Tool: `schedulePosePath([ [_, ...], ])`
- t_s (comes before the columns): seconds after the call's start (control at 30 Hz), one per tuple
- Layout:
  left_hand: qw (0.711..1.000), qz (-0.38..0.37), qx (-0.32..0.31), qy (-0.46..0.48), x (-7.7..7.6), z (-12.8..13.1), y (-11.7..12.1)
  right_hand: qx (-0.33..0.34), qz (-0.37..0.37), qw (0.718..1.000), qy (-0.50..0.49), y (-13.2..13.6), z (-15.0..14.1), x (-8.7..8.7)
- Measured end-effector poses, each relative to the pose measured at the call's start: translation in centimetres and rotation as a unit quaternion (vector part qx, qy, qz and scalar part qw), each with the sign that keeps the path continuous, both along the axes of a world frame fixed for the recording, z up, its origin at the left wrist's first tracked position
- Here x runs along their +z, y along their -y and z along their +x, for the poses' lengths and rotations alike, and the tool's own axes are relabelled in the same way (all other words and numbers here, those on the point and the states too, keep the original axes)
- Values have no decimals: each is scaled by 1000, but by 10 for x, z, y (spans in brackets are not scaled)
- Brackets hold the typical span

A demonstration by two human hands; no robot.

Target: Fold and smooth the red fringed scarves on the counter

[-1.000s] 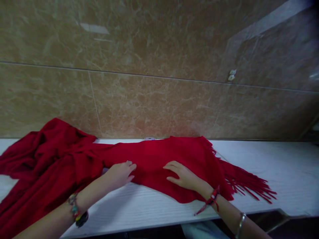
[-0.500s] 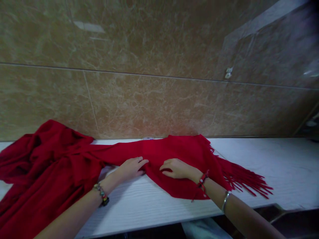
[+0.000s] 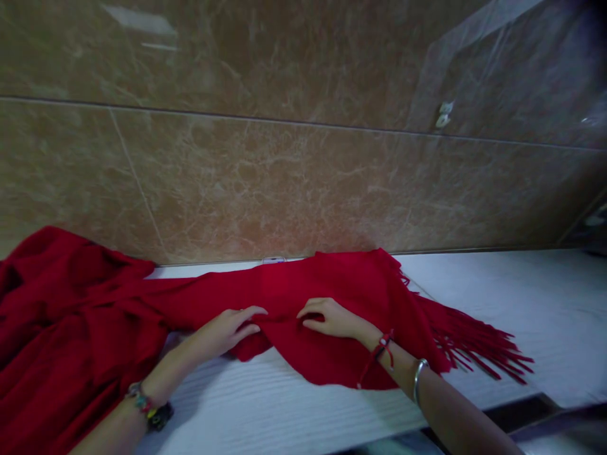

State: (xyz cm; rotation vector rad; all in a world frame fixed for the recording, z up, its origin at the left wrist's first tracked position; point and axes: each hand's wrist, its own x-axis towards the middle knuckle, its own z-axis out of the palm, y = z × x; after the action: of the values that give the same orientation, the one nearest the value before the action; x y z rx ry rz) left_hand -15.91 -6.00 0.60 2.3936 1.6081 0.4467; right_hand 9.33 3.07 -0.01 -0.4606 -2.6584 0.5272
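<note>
A red fringed scarf [image 3: 351,284] lies lengthwise along the white tabletop, its tassels [image 3: 484,341] spread out at the right end. At the near edge of its narrow middle, my left hand [image 3: 232,328] has thumb and forefinger on either side of a fold of the cloth. My right hand [image 3: 334,318] rests on the wider part with curled fingers gathering a small crease. Between the hands the fabric is puckered, and a short flap hangs forward below my left fingertips. The scarf's left part is a loose, rumpled heap; the fingers' undersides are hidden.
A brown marbled tile wall [image 3: 265,177] rises right behind the white tabletop [image 3: 227,411]. A small clear object [image 3: 274,260] sits against the wall behind the scarf. White fittings [image 3: 444,115] are on the wall at right. A dark opening [image 3: 521,411] lies at the front edge.
My left hand has shifted a little left and toward me, and a flap of scarf now shows below it. My right hand stays on nearly the same spot. The view has shifted slightly.
</note>
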Motion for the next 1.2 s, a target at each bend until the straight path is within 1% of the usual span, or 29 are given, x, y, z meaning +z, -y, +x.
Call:
schedulePosePath([
  [0.07,999,-26,-7,-47,6,2,7,-1,-5,1000,9,-3,2,0],
  [0.13,996,-11,-9,-84,8,5,11,2,-8,1000,17,-4,4,0],
  [0.33,982,122,-62,-127,6,13,15,13,-5,1000,21,-1,7,2],
  [0.43,969,188,-65,-145,9,11,19,16,-6,1000,24,-1,9,1],
  [0.5,957,234,-64,-159,12,12,24,6,-2,1000,20,-2,9,-1],
  [0.57,948,241,-87,-186,13,16,29,-15,2,1000,3,-3,9,-2],
  [0.63,949,197,-116,-218,11,23,32,-33,3,999,-13,-4,9,-4],
  [0.7,954,140,-119,-239,6,29,31,-43,1,999,-21,-5,9,-6],
  [0.77,964,102,-94,-227,-1,31,27,-53,-1,998,-19,-7,9,-8],
  [0.83,977,75,-60,-192,-6,29,23,-61,-4,998,-15,-8,9,-9],
  [0.93,991,42,-27,-125,-7,22,18,-64,-8,998,-17,-10,10,-10],
  [1.0,997,19,-26,-74,-1,17,18,-68,-8,997,-20,-12,11,-11],
  [1.07,999,-16,-37,-13,12,12,20,-74,-5,997,-20,-14,12,-10],
  [1.17,987,-111,-99,59,32,6,26,-78,-4,997,-15,-15,15,-9],
  [1.2,982,-127,-116,75,37,5,28,-75,-5,997,-14,-15,15,-9],
])
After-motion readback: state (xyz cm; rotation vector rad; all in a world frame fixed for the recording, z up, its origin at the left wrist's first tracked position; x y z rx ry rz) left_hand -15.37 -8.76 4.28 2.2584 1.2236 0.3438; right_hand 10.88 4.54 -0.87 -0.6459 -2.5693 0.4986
